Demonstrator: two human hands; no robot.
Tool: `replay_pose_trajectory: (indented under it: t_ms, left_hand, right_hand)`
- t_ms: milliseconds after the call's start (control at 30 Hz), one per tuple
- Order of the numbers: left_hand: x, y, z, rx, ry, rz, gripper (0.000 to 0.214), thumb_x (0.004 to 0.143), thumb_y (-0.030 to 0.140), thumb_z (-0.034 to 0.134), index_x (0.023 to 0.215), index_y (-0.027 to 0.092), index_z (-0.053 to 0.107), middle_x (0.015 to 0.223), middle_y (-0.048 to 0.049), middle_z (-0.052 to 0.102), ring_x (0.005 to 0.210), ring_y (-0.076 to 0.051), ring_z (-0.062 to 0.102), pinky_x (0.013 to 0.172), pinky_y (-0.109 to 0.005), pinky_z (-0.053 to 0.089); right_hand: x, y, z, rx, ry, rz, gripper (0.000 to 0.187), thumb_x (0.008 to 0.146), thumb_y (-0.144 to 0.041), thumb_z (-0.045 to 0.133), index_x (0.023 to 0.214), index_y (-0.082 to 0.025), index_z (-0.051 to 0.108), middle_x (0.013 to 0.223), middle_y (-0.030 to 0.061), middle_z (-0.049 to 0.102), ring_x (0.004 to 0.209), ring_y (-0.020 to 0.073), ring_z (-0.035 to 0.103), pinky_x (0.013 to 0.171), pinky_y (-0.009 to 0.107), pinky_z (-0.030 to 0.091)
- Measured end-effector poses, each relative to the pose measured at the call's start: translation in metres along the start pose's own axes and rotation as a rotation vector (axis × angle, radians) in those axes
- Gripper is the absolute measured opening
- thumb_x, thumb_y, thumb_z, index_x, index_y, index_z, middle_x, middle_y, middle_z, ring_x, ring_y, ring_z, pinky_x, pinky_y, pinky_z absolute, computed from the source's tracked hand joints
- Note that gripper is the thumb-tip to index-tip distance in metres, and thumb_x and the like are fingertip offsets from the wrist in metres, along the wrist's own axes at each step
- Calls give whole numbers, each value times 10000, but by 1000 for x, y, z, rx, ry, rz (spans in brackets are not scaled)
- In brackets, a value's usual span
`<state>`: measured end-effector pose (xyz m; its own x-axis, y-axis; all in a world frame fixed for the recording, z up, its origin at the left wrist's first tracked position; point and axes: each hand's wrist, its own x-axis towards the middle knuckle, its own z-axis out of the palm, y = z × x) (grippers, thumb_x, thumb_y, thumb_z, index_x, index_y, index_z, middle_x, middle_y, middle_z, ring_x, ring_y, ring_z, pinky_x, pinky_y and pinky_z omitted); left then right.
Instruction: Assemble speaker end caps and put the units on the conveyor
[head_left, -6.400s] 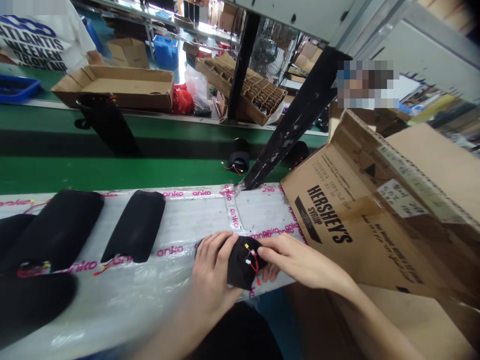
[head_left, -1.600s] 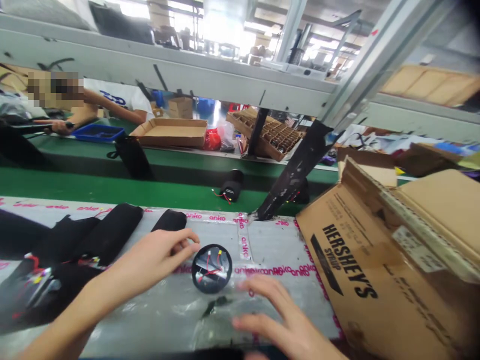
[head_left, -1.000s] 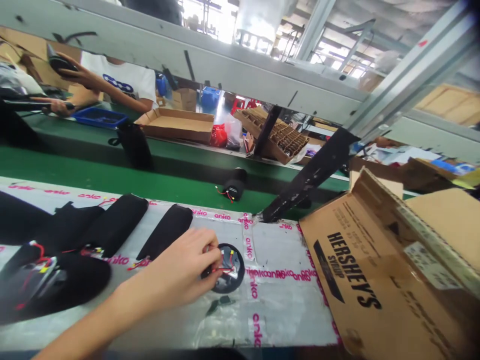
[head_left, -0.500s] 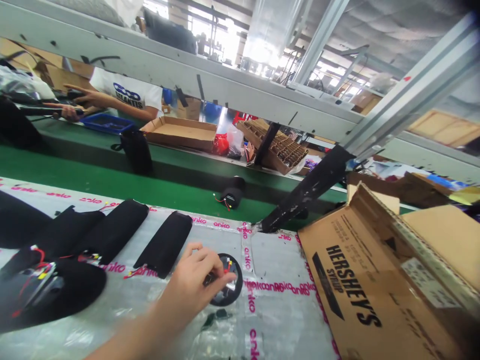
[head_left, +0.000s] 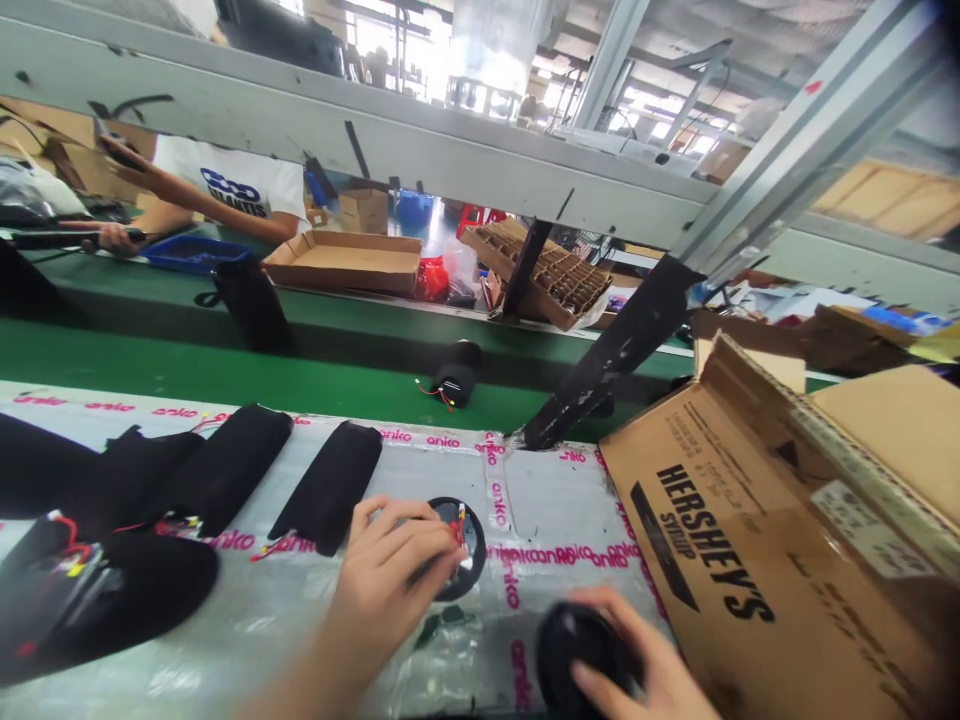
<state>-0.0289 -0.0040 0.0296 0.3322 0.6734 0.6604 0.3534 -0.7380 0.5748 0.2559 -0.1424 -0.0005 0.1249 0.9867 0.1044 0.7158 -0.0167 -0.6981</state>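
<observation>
My left hand [head_left: 401, 560] is closed over a round black part [head_left: 474, 570] on the plastic-covered table, its fingers at red wires [head_left: 459, 525] with a small connector. The underside of that part is hidden by my fingers. In my right hand [head_left: 645, 650], at the lower edge, a dark round black piece [head_left: 559, 655] is gripped between thumb and fingers; it is blurred. Several black fabric-covered tubes [head_left: 330, 490] with red wires lie to the left of my left hand.
An open cardboard box [head_left: 720, 540] stands at the right. Beyond the table runs a green conveyor belt [head_left: 360, 375], carrying a black cylinder [head_left: 456, 375] with wires. A slanted black post [head_left: 615, 360] rises at its near side. A co-worker's arm [head_left: 202, 205] shows at upper left.
My right hand has come into view at the lower right with the round black piece. My left hand has stayed at the wired part, its fingers now further over it. The view has shifted slightly.
</observation>
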Motion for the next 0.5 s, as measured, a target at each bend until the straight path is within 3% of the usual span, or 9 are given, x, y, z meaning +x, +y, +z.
replay_pose_trajectory:
  t_ms: [67, 133, 200, 300, 400, 500]
  left_hand:
    - [0, 5, 1, 6, -6, -50, 135, 1052, 145, 678, 999, 269, 678, 863, 48, 823, 891, -213, 746, 947, -429, 369]
    - [0, 9, 2, 6, -8, -76, 136, 1042, 136, 686, 1013, 268, 681, 876, 54, 825, 886, -209, 739, 927, -423, 367]
    - [1, 12, 4, 11, -5, -79, 159, 1033, 110, 683, 1046, 269, 688, 894, 60, 826, 877, -200, 733, 911, -416, 371]
    - [1, 15, 7, 19, -2, -97, 183, 1039, 96, 654, 1086, 269, 687, 923, 46, 829, 871, -197, 740, 910, -418, 388]
    - [1, 15, 10, 23, -9, -133, 145, 1045, 122, 644, 1039, 264, 672, 931, 25, 818, 865, -205, 755, 910, -422, 399]
    - [1, 14, 8, 49, -31, -131, 153, 1049, 113, 622, 1016, 257, 661, 910, 24, 800, 846, -201, 746, 882, -415, 402]
  right_hand:
    - [19, 19, 28, 21, -35, 34, 285, 985, -452, 730, 1200, -268, 755, 1045, 89, 831, 966, 317, 819, 825, 462, 714]
    - [34, 30, 49, -86, 13, 11, 409, 981, -436, 689, 1325, -217, 723, 1241, 151, 804, 1144, 368, 790, 985, 573, 666]
    - [41, 32, 56, -227, 10, -99, 614, 939, -414, 747, 1514, -235, 626, 1538, 205, 648, 1403, 427, 646, 1106, 676, 568]
    - [43, 23, 48, -274, -221, -264, 886, 832, -275, 840, 1647, -308, 495, 1738, 184, 433, 1577, 434, 462, 1173, 672, 516]
    - [49, 15, 35, -176, -312, -280, 791, 835, -108, 731, 1583, -323, 586, 1655, 156, 554, 1528, 378, 545, 1206, 632, 499]
    - [63, 9, 28, 100, -232, -149, 608, 944, -257, 731, 1543, -286, 632, 1559, 162, 645, 1435, 345, 643, 1184, 557, 542]
